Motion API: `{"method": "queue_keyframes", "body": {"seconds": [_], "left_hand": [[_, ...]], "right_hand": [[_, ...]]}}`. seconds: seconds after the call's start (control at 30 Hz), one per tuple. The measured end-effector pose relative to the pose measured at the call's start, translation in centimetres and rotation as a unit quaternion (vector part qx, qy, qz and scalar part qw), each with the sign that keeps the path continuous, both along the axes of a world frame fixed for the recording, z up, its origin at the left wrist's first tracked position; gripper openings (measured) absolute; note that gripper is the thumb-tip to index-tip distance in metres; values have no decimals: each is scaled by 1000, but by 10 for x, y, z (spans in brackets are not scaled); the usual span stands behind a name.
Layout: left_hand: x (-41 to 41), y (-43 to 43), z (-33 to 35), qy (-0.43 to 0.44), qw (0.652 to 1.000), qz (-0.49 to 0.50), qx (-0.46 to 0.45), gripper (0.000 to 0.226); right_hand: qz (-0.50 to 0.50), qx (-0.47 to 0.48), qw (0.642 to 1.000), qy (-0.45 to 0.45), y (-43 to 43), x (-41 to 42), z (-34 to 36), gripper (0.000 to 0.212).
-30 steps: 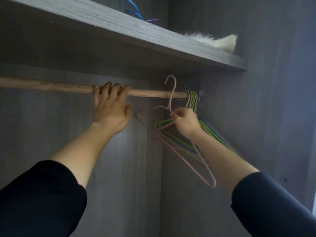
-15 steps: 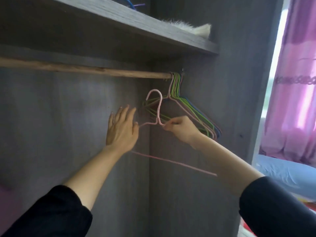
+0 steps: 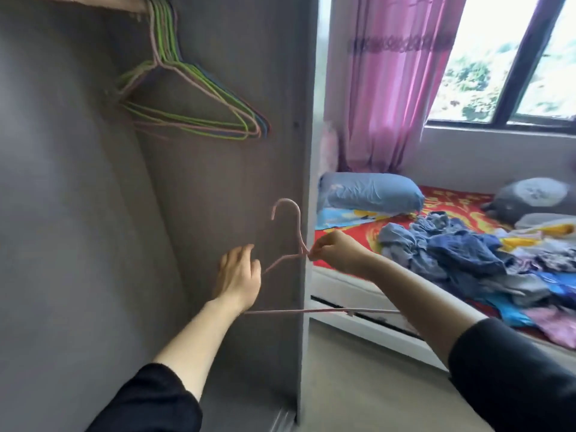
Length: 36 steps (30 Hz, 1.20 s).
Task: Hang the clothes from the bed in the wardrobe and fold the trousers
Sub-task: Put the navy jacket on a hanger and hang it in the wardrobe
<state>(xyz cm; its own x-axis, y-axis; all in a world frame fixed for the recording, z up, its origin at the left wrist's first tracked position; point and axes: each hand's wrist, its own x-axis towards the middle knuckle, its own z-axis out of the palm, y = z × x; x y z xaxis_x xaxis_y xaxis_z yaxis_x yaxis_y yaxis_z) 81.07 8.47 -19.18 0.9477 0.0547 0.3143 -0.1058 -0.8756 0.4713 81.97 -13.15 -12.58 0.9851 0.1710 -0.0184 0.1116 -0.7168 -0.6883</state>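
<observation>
Pink wire hanger [image 3: 296,311] now lowered, right hand [image 3: 338,252] fingers [image 3: 318,251] pinching its neck; left hand [image 3: 238,275] relaxed.

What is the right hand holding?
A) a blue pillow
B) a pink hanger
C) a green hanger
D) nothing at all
B: the right hand pinches the pink hanger at its neck, just below the hook.
</observation>
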Motion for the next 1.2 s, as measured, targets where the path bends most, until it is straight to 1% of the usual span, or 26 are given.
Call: {"method": "queue_keyframes", "body": {"seconds": [0.07,0.2,0.3,0.4,0.47,0.53,0.63,0.73,0.87,0.97,1.1,1.2], "left_hand": [[-1,-32,-18,-1,999,-31,-9,42],[12,-145,-49,41,988,-147,16,37],[22,-234,-58,65,978,-198,19,39],[29,-327,-63,99,964,-247,2,43],[30,-390,-65,113,953,-280,10,44],[29,-450,-66,126,944,-303,20,44],[27,-527,-66,131,933,-334,35,43],[31,-597,-66,131,919,-368,50,45],[50,-681,-78,147,905,-391,81,47],[72,-742,-93,163,891,-410,109,46],[115,-825,-111,168,877,-432,127,41],[149,-880,-123,180,862,-449,151,42]], "right_hand": [[-18,-20,1000,1,-31,-10,-10,22],[-102,-42,994,8,-139,-33,-26,28],[-168,-34,985,23,-218,-50,-36,28],[-220,-46,974,40,-297,-69,-44,34],[-256,-69,963,55,-353,-81,-51,27],[-303,-69,948,75,-411,-90,-57,24],[-371,-37,923,97,-486,-104,-66,37],[-441,-15,894,75,-554,-110,-75,48],[-494,-18,867,60,-629,-105,-89,56],[-506,-22,859,79,-678,-88,-104,57],[-525,-26,846,90,-747,-48,-122,57],[-539,-18,834,116,-793,-20,-132,56]]}}
